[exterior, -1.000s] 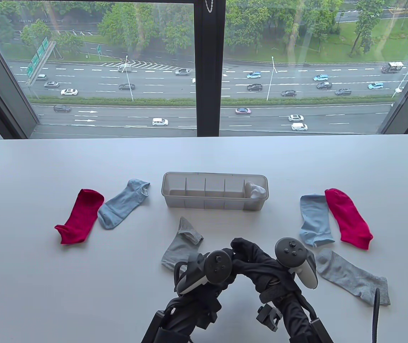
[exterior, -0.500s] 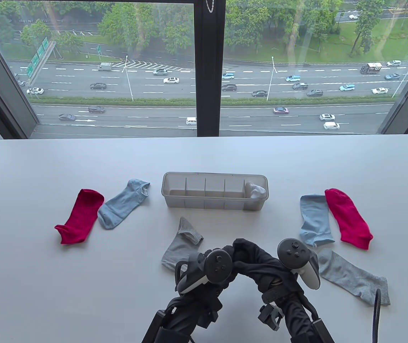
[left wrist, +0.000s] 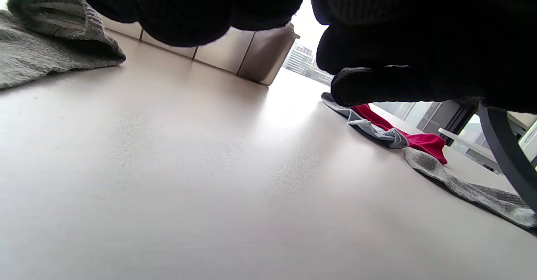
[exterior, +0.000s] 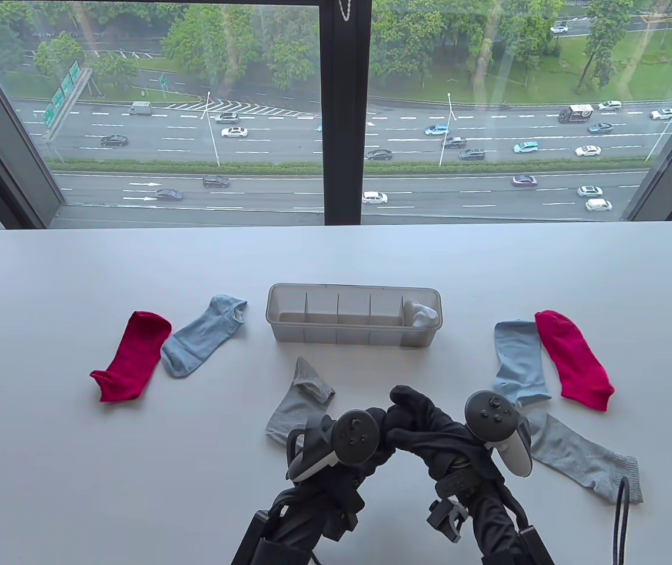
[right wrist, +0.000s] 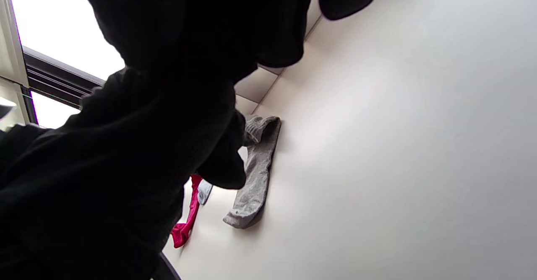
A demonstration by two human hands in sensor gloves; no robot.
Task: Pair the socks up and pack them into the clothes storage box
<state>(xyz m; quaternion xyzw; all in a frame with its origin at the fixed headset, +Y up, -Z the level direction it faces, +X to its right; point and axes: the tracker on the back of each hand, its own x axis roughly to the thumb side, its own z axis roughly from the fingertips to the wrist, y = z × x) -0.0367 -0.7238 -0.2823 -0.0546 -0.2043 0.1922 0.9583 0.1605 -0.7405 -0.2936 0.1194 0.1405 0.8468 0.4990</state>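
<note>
- Your left hand (exterior: pixel 371 432) and right hand (exterior: pixel 430 429) meet low over the worktop (exterior: pixel 136 471), both gripping a bundle of black socks (exterior: pixel 409 406).
- The storage box (exterior: pixel 353 344) sits beyond them, white socks (exterior: pixel 421 313) in its rightmost compartment.

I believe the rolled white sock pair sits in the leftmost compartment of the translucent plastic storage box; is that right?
Not quite: the rolled white sock pair sits in the rightmost compartment of the translucent plastic storage box, as the table view shows.
</note>
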